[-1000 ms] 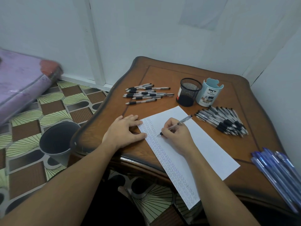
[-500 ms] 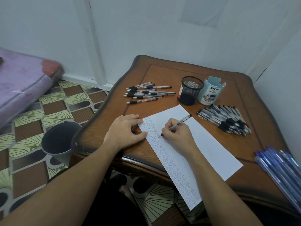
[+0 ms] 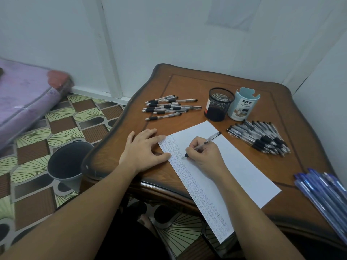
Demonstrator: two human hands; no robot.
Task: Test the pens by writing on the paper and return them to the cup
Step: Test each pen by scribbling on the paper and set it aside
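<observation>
Right hand (image 3: 204, 156) pinching a pen (image 3: 203, 145) in curled fingers, tip on the paper (image 3: 244, 171), whose left edge the left hand (image 3: 144, 151) presses flat with straight fingers; just beyond the paper stand the black mesh cup (image 3: 219, 104) and pale-blue cup (image 3: 244, 106), contents indiscernible.

This looks like a room in a home. A carved wooden surface (image 3: 187, 87) sits in a corner of plain white walls (image 3: 169, 34). A purple mattress (image 3: 24, 94) in clear wrapping lies on the patterned floor (image 3: 33, 132). A dark bin (image 3: 65, 162) stands beside the surface, and a desk-organiser cup (image 3: 242, 107) stands on it.
</observation>
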